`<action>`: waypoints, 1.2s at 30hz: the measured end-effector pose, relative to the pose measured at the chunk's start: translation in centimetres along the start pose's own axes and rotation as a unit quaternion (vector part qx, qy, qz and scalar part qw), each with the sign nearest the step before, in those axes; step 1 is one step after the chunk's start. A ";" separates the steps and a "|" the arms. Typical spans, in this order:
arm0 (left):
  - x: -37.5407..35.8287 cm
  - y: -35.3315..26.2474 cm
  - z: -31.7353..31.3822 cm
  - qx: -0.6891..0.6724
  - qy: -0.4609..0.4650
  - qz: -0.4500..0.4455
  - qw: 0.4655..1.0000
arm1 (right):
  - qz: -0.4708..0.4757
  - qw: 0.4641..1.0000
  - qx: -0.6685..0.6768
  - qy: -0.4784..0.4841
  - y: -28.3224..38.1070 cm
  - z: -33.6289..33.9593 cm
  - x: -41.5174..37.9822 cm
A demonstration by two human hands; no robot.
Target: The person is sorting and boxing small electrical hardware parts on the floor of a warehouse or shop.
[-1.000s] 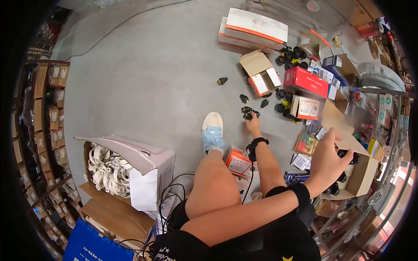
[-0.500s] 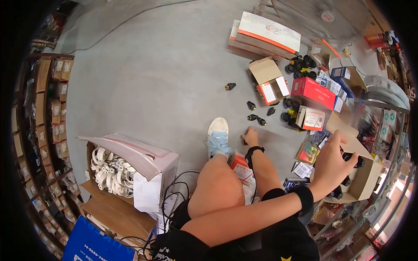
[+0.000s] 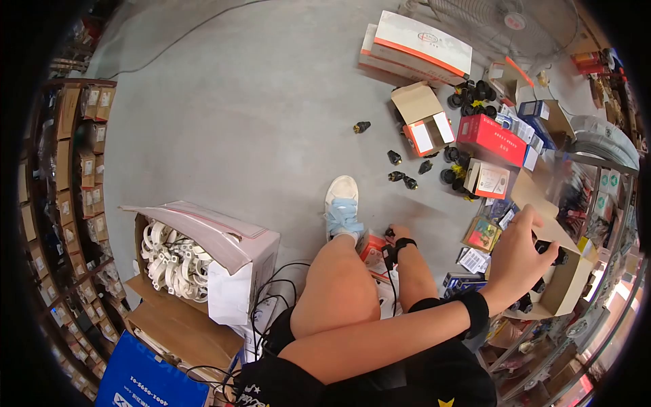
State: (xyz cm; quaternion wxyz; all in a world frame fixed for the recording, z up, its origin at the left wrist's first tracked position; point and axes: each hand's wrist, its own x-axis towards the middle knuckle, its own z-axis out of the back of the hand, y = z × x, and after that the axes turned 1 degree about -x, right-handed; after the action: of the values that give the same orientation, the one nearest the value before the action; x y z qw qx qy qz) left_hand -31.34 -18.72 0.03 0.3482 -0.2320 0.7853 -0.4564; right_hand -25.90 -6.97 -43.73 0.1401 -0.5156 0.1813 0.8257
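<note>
A big carton (image 3: pixel 261 261) of white rings (image 3: pixel 175 263) stands left of the white shoe (image 3: pixel 341 193). Well right of the shoe, the left hand (image 3: pixel 519 252) meets an open brown carton (image 3: pixel 575 285), fingers curled near black parts (image 3: pixel 525 302); gripping, I can't tell. Just right of the shoe, the right hand's (image 3: pixel 401 235) fingers look bent, their hold unclear. Five black connectors (image 3: pixel 395 157) lie ahead of it on the floor (image 3: pixel 224 136).

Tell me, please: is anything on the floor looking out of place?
Yes, mildly: one small black part lies alone on the grey floor, left of the open orange-edged carton. It looks stray because the other loose black parts lie closer together, though this may be on purpose.
</note>
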 end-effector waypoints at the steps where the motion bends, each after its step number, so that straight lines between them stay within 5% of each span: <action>1: -0.1 0.1 0.1 0.002 0.003 0.000 1.000 | -0.001 1.000 0.018 0.010 0.0 0.1 0.1; 7: -1.0 0.8 -0.8 -0.007 -0.013 -0.016 1.000 | 0.093 0.983 0.156 0.007 1.5 1.9 0.8; 11: -1.7 0.8 -1.0 -0.002 -0.008 0.028 1.000 | 0.292 0.904 0.313 -0.006 5.5 10.3 -7.3; 13: -2.3 1.1 -1.1 0.009 -0.026 -0.014 1.000 | 0.362 0.886 0.282 -0.068 6.7 15.6 -12.2; 16: -2.9 2.0 -1.0 0.004 -0.020 -0.009 1.000 | 0.404 0.846 0.315 -0.147 6.3 23.0 -17.9; 19: -3.0 3.2 -0.7 -0.018 -0.051 -0.050 0.997 | 0.442 0.773 0.390 -0.234 4.0 29.7 -21.8; 21: -3.3 2.5 0.7 -0.024 -0.031 0.014 0.999 | 0.480 0.706 0.438 -0.281 2.6 33.9 -24.3; 23: -3.4 3.9 0.9 -0.026 -0.052 -0.046 0.997 | 0.535 0.631 0.485 -0.284 2.1 37.0 -27.6; 25: -4.4 3.4 1.7 -0.050 -0.020 0.009 0.999 | 0.577 0.546 0.565 -0.223 4.0 35.2 -34.8; 27: -5.0 2.8 2.2 -0.031 0.013 0.039 0.999 | 0.644 0.513 0.489 -0.288 4.5 32.5 -39.1; 29: -4.8 4.1 2.4 0.025 0.013 0.008 1.000 | 0.672 0.547 0.296 -0.403 3.7 30.9 -40.2; 30: -4.4 4.9 2.5 0.058 0.001 -0.016 0.998 | 0.621 0.606 0.130 -0.480 4.2 28.9 -42.0; 31: -5.0 4.1 2.1 0.021 0.024 0.039 0.999 | 0.675 0.592 0.059 -0.437 3.8 29.3 -41.6; 32: -5.1 4.3 2.1 0.012 0.033 0.033 0.999 | 0.631 0.599 -0.086 -0.485 3.4 29.4 -42.2; 36: -5.6 5.8 1.6 0.004 0.096 0.034 0.995 | 0.594 0.670 -0.114 -0.430 1.7 28.5 -43.5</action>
State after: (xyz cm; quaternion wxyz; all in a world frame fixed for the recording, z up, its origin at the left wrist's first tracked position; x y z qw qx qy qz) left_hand -26.78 -13.07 -3.72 0.2876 -0.1588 0.8204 -0.4679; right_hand -30.72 2.27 7.29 -0.3776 0.1011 0.2732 0.8790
